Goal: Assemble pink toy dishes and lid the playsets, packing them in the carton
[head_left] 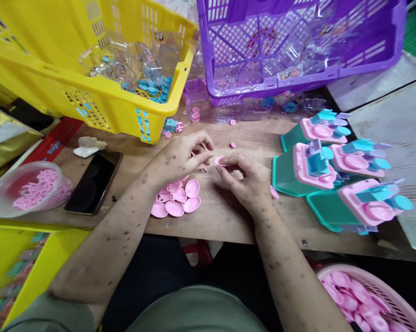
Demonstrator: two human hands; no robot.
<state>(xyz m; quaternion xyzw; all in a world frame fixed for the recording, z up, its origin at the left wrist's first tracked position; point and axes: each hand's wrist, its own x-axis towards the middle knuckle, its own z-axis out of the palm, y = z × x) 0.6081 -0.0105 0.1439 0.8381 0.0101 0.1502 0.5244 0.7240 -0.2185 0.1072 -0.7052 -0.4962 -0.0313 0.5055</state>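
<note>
My right hand (245, 177) pinches a small pink oval dish (220, 160) between thumb and forefinger, just above the wooden table. Facing it from the left, my left hand (190, 154) has its fingers curled towards the thumb; whatever lies between them is hidden. Under that thumb shows a small pink piece (203, 169), and I cannot tell whether it is held or resting. A cluster of pink oval dishes (175, 207) lies beside my left wrist. Another pink piece (274, 192) peeks out by my right wrist.
Several green boxes with pink lids (290, 170) stand to the right. A yellow crate (125, 99) and a purple crate (263, 85) line the back. At left are a phone (93, 184) and a tub (59, 184) of pink pieces. A pink basket (397, 290) sits lower right.
</note>
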